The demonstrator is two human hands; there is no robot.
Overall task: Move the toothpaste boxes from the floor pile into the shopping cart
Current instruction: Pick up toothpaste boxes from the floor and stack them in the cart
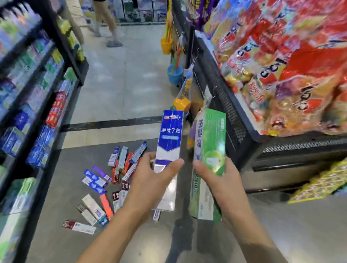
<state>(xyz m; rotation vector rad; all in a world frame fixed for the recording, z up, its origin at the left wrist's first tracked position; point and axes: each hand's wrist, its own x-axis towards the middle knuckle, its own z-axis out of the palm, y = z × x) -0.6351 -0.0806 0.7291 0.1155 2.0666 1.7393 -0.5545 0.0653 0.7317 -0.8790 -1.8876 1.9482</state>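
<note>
Left hand [154, 177]: raised in front of the body, fingers and thumb curled round the lower half of a blue box [168, 152], which stands nearly upright.

Right hand [217, 178]: alongside, thumb and fingers wrapped round the middle of a green box [209, 149], also held on end and tilted slightly. The two boxes are just beside each other, not clearly touching.

Boxes, general: long, narrow, square-edged cartons of printed glossy card. Judged light and fairly stiff, but the thin walls would dent under a hard squeeze and the gloss may slip; best held across the broad faces near the middle, as here.

Floor pile [106, 188]: many more toothpaste boxes, blue, white, red and purple, scattered flat on the grey floor [285, 243] below and left of the hands, some overlapping.

Shopping cart: not in view; most of the task is judged still ahead.

Surroundings: dark shelf [45, 115] of boxed goods on the left; black mesh bin [227, 98] heaped with red crinkly packets [296, 65] on the right.
</note>
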